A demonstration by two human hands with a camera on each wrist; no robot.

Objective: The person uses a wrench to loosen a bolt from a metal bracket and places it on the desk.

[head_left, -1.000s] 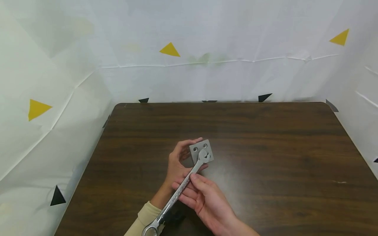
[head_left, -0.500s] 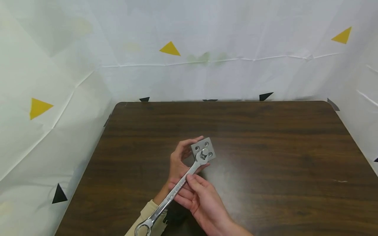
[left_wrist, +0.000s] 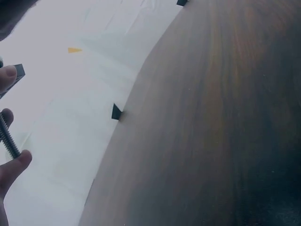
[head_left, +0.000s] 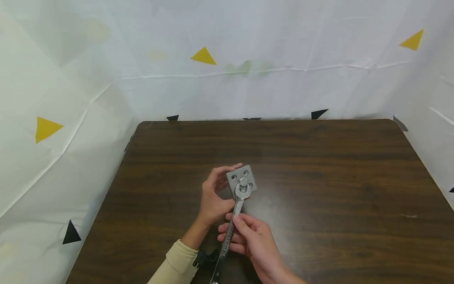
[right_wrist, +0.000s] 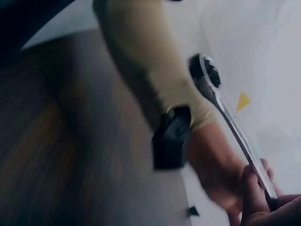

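Note:
A small grey square plate (head_left: 241, 180) with several holes is held above the table by my left hand (head_left: 213, 197), fingers curled round its left edge. A bolt head (head_left: 243, 182) sits at its centre; the threaded shank (left_wrist: 8, 136) shows between my left fingertips in the left wrist view. My right hand (head_left: 250, 240) grips the shaft of a silver combination wrench (head_left: 230, 228), whose open end sits on the bolt head. The wrench's ring end (right_wrist: 207, 70) points back toward me in the right wrist view.
The dark brown wooden table (head_left: 319, 177) is walled by white sheeting with yellow and black triangle marks (head_left: 203, 56). A cream sleeve (head_left: 177, 264) and a black wrist strap (head_left: 205, 259) sit at the near edge.
The wrench handle has swung from pointing lower left to almost straight toward me, turning about the bolt head. My right hand moved with it. The plate stayed in my left hand.

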